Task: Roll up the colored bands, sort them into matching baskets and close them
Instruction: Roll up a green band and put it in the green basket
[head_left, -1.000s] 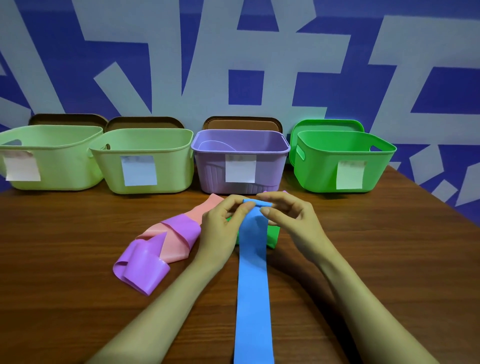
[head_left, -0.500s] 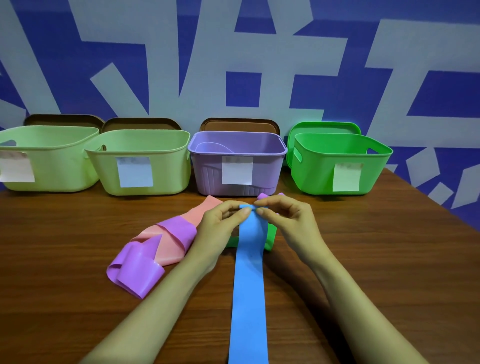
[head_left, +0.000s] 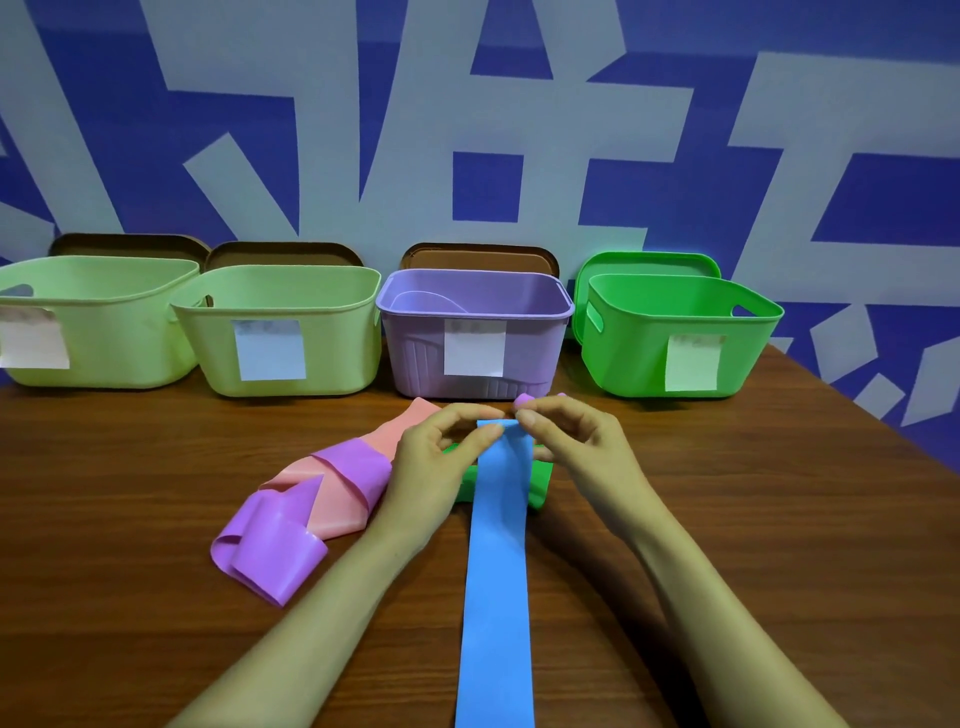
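A long blue band (head_left: 497, 561) lies flat down the middle of the wooden table, running off the near edge of the view. My left hand (head_left: 436, 467) and my right hand (head_left: 582, 457) both pinch its far end, thumbs and forefingers meeting at the top. Under my hands lie a green band (head_left: 540, 480), a pink band (head_left: 332, 499) and a purple band (head_left: 270, 551), loosely tangled to the left. A purple basket (head_left: 475, 306) and a green basket (head_left: 691, 306) stand open behind.
Two pale yellow-green baskets (head_left: 280, 296) (head_left: 93, 286) stand at the back left, each with a paper label. Brown lids (head_left: 478, 257) and a green lid (head_left: 649, 262) lean against the blue and white wall. The table's right edge (head_left: 857, 410) runs diagonally.
My fingertips have drawn closer together at the blue band's far end, and the end has curled over slightly. The view has shifted a little.
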